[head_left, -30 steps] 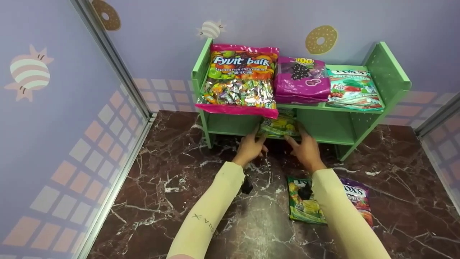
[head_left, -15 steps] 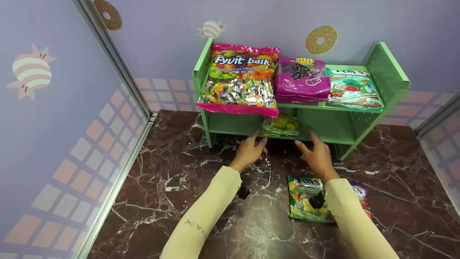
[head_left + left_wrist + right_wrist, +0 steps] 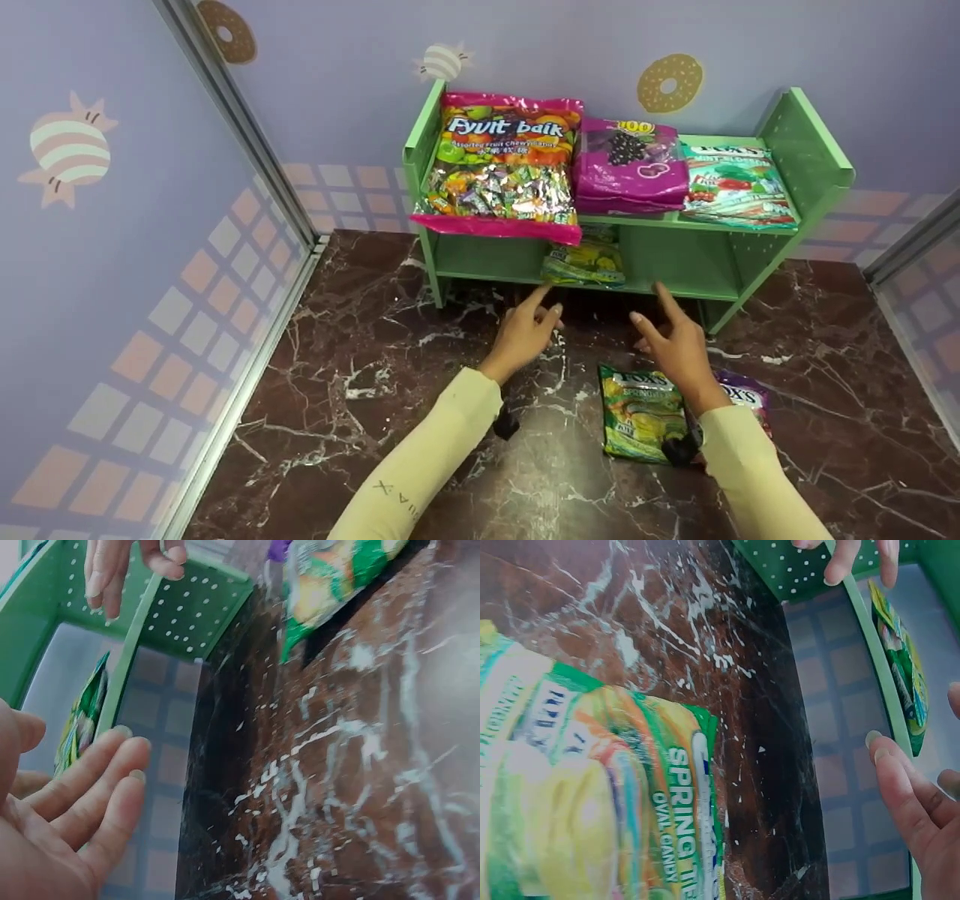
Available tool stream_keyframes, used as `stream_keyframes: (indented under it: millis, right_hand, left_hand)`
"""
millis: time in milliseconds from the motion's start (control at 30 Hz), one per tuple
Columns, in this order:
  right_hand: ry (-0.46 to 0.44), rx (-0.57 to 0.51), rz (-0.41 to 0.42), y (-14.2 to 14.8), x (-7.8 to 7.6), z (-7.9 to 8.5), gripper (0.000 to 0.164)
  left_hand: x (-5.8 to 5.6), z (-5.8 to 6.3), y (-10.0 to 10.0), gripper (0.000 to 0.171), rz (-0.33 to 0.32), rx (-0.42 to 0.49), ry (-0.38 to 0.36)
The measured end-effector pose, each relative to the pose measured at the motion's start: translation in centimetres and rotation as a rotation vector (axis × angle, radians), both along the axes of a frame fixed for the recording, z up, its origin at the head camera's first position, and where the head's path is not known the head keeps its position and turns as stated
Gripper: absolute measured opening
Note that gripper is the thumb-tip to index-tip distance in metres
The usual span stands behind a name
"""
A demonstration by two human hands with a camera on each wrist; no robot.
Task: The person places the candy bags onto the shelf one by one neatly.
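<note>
A green-yellow candy bag [image 3: 583,264] lies on the lower level of the green shelf [image 3: 682,262], partly hidden under the upper level. Just in front of its left corner is my left hand [image 3: 521,334], fingers loosely extended and holding nothing. My right hand [image 3: 675,345] hovers before the shelf's lower edge, right of that bag, also holding nothing. Below the right hand, a green Fox's Spring Tea candy bag [image 3: 637,420] lies on the marble surface. A purple Fox's candy bag [image 3: 746,397] beside it is partly covered by the right wrist.
On the upper level sit a large pink-edged Fyvit baik candy bag [image 3: 502,165], a purple candy bag [image 3: 634,169] and a teal Fox's mint candy bag [image 3: 739,187]. Walls stand behind and at both sides. Dark marble [image 3: 360,450] spreads in front of the shelf.
Both hands have let go of the green-yellow candy bag on the lower level and drawn back toward me. The right hand has also moved right. The bag stays on the shelf.
</note>
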State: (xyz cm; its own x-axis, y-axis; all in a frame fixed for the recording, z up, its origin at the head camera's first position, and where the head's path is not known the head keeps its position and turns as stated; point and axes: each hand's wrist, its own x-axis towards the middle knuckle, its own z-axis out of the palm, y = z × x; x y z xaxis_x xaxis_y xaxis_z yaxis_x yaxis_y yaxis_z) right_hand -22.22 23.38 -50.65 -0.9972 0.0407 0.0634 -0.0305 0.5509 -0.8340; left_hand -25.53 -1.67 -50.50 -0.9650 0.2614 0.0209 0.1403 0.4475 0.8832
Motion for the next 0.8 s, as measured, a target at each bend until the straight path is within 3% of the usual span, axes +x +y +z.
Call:
stream_keyframes:
  millis: [333,500,633,800]
  right_hand:
    - [0.0,0.05,0.029,0.8,1.8,-0.2,0.072]
    - [0.009,0.084,0.053,1.2,2.6,-0.6,0.07]
    - [-0.034,0.095,0.075,1.7,3.4,-0.9,0.068]
    - [-0.056,0.175,0.074,2.3,4.4,-1.4,0.067]
  left_hand:
    - [2.5,-1.1,0.3,0.038,-0.069,0.027,-0.008]
    - [3.3,-1.7,0.4,0.034,-0.071,0.028,-0.021]
    - [3.8,-2.3,0.4,0.034,-0.086,0.024,-0.027]
    - [4.2,-3.1,0.6,0.034,-0.108,0.029,-0.046]
